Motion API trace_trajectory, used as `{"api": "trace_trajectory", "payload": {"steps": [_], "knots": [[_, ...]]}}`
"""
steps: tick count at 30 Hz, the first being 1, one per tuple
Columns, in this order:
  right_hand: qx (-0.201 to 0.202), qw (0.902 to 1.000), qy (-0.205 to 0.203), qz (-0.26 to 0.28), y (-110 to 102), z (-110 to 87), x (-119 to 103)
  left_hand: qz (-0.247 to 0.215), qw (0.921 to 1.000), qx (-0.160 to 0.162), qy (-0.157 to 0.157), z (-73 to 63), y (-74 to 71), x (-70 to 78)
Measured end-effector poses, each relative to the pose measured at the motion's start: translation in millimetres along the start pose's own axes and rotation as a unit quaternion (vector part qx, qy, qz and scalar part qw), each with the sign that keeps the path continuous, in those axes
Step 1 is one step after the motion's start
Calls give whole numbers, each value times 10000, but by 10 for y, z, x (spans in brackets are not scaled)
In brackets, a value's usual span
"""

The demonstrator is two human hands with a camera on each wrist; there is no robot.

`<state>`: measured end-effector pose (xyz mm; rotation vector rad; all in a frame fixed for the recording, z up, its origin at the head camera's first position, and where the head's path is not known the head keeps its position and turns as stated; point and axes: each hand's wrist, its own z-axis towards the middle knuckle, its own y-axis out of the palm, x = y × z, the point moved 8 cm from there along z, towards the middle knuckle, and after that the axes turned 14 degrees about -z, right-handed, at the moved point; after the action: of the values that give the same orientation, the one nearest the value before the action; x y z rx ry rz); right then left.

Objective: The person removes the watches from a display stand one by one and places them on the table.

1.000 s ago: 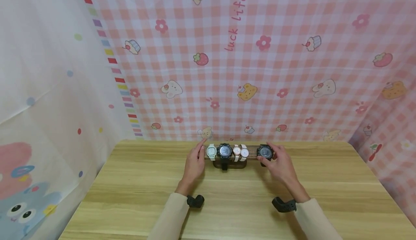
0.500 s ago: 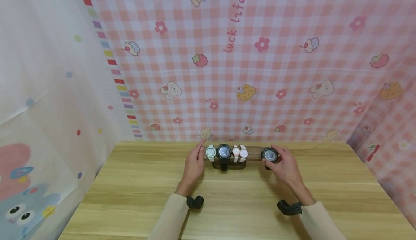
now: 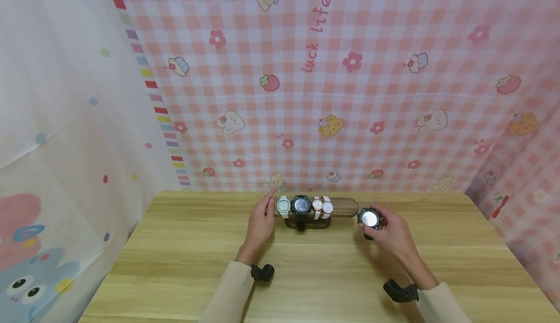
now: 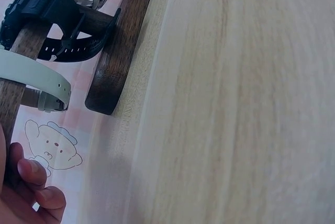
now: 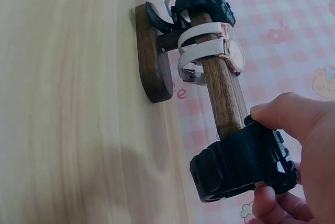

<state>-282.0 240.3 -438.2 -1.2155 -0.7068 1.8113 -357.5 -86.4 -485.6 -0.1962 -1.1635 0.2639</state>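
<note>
A dark wooden watch stand (image 3: 345, 207) has a horizontal bar on a short post and base. My left hand (image 3: 261, 220) grips the bar's left end, fingers curled under it in the left wrist view. On the bar sit a pale green watch (image 3: 283, 207), a black watch (image 3: 302, 205) and two watches with white straps, a smaller one (image 3: 317, 206) and a larger one (image 3: 326, 207). My right hand (image 3: 391, 230) pinches a second black watch (image 5: 246, 156) by its case, just off the bar's right end in the head view. Its strap is a closed loop.
The stand's base (image 5: 152, 56) rests near the back of the wooden table (image 3: 306, 274). A pink checked cloth (image 3: 280, 94) hangs right behind it, and a white printed cloth (image 3: 87, 119) hangs at left. A black wrist camera (image 3: 400, 291) is on the right wrist.
My right hand has drawn the second black watch rightward along the bar, past its end and slightly toward me, baring the rounded tip. My left hand has stayed on the left end.
</note>
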Motion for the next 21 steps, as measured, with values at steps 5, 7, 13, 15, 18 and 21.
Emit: {"api": "trace_trajectory", "payload": {"steps": [5,7,13,15,18,21], "knots": [[-118,9999,66,11,-20,-78,-14,7,10000,-21,25,2,6,-5],[-207,9997,106,28,-16,-111,-26,-7,10000,-34,20,1,10,-12],[-389,9992,70,102,16,-200,-88,-16,10000,-46,42,-2,17,-22],[-387,9992,19,136,22,-228,-118,-10,10000,-43,48,-4,17,-21],[-373,9990,-77,222,29,-265,-169,-20,10000,-38,36,-6,16,-17],[-379,9989,-153,250,45,-300,-215,-25,10000,-30,38,-8,14,-10]]}}
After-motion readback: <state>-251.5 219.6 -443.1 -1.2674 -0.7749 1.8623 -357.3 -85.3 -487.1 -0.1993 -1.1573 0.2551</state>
